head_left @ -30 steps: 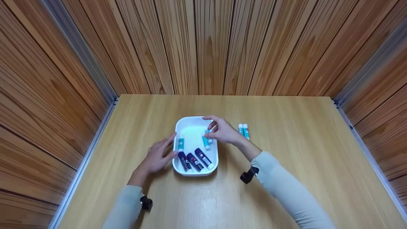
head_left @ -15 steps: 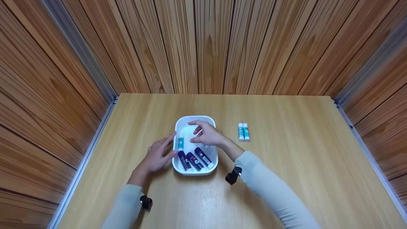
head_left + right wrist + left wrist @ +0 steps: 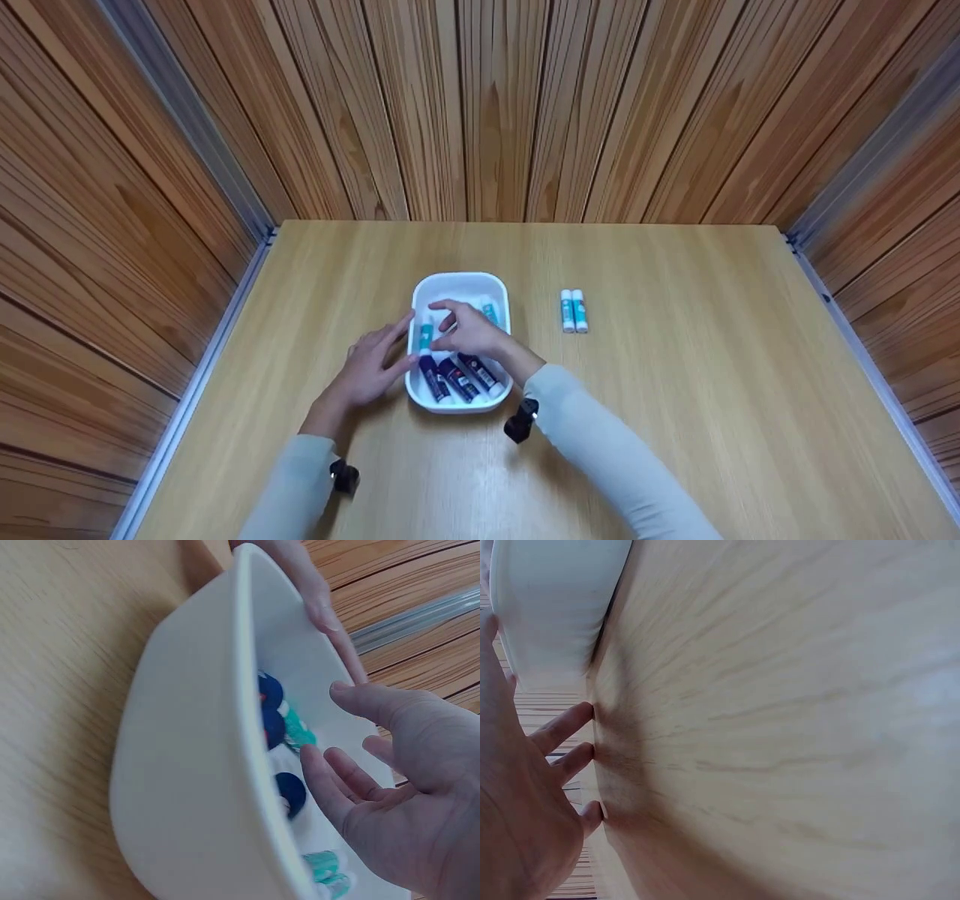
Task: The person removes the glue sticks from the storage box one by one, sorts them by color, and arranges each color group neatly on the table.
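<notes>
A white plastic tub holds glue sticks lying on its floor. My left hand rests against the tub's left side, thumb and index finger at the rim; in the left wrist view the other fingertips meet the table. Over the tub hovers my right hand, thumb and index finger apart around the teal glue stick at the left. In the right wrist view that teal glue stick lies below the fingertips, with nothing held. Several dark purple glue sticks lie at the near end. Teal sticks at the right are partly hidden.
Two teal-and-white glue sticks lie side by side on the wooden table, right of the tub. Wood-panelled walls enclose the back and sides, with metal rails along the table's side edges.
My right hand has left the teal glue sticks at the tub's right side and moved left and nearer, over the teal stick at the left. My left hand has stayed in place.
</notes>
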### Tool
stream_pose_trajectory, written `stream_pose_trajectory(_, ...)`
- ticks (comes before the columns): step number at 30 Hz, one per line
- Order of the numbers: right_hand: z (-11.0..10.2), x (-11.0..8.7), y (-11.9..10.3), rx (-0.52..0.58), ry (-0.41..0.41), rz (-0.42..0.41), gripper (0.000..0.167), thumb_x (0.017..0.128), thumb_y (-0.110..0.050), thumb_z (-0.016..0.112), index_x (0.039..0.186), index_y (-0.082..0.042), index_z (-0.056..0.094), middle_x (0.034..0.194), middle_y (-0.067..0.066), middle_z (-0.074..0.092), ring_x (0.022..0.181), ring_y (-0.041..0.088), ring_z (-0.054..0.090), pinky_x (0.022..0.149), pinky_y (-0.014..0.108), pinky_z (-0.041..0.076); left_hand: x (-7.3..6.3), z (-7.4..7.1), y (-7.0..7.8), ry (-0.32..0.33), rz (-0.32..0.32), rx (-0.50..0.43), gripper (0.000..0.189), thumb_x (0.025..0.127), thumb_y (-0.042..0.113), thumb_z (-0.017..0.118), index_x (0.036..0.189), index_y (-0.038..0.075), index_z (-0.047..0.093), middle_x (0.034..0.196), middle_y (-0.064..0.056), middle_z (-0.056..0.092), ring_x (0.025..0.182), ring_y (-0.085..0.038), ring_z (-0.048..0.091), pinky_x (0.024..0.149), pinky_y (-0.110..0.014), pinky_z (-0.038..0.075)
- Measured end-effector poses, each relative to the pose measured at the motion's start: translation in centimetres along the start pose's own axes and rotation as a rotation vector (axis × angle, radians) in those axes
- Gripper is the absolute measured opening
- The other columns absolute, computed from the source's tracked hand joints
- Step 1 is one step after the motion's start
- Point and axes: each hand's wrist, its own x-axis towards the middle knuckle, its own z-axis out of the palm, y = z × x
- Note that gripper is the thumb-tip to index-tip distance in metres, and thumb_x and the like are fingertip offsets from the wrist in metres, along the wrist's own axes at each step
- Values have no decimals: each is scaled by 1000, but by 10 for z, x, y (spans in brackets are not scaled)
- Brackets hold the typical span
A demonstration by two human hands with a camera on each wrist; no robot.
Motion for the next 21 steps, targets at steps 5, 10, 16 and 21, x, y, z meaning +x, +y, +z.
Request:
stream_pose_trajectory(5,8,6,5,7,9,19,81,98,-14,87,170,-9,48,135,21,72,102,21,74,90,29,59,0,1,-1,10,11,5,82,109,70,55,179,51,16,188,-5,32,174,-46,29,136,-79,15)
stream_pose_trajectory(10,12,10,7,30,10,94,84,99,-18,88,172,-15,46,136,15,72,108,22,72,101,35,58,-1,0,-2,14,31,12,82,110,68,55,180,50,15,188,-4,33,173,-45,31,136,-79,17)
stream_pose_trajectory(16,19,18,15,10,31,118,87,98,-22,89,173,-16,45,130,10,74,107,21,72,101,37,58,-1,-1,-2,6,35,5,80,111,65,55,179,50,16,188,-4,33,174,-46,29,136,-79,16)
stream_pose_trajectory(21,27,30,26,-11,52,103,91,95,-26,92,172,-17,45,126,8,77,106,20,74,100,35,59,-1,-1,-2,7,24,10,81,110,71,53,179,52,16,188,-4,32,174,-47,28,136,-78,16)
